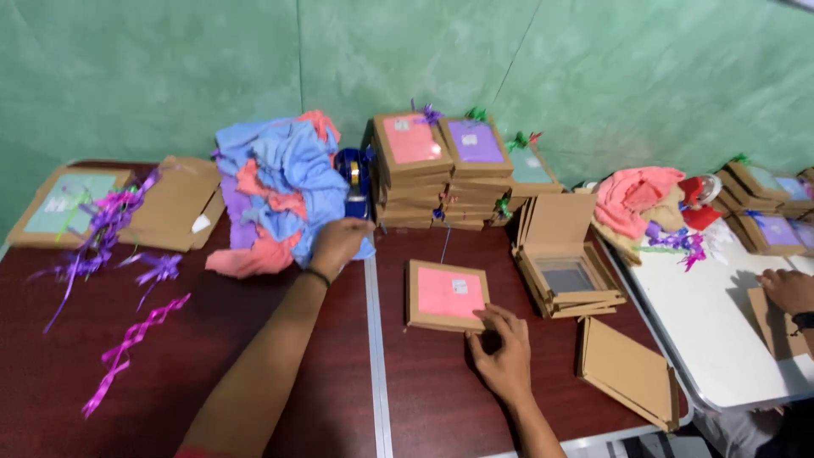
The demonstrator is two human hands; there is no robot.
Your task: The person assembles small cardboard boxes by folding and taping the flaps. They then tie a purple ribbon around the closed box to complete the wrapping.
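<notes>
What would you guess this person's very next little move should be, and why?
Probably pulling one cloth free from the pile of blue and pink cloths. The left hand already rests on its lower edge, while the right hand steadies the pink-windowed cardboard box, lying flat and apart from the finished stacks.
</notes>
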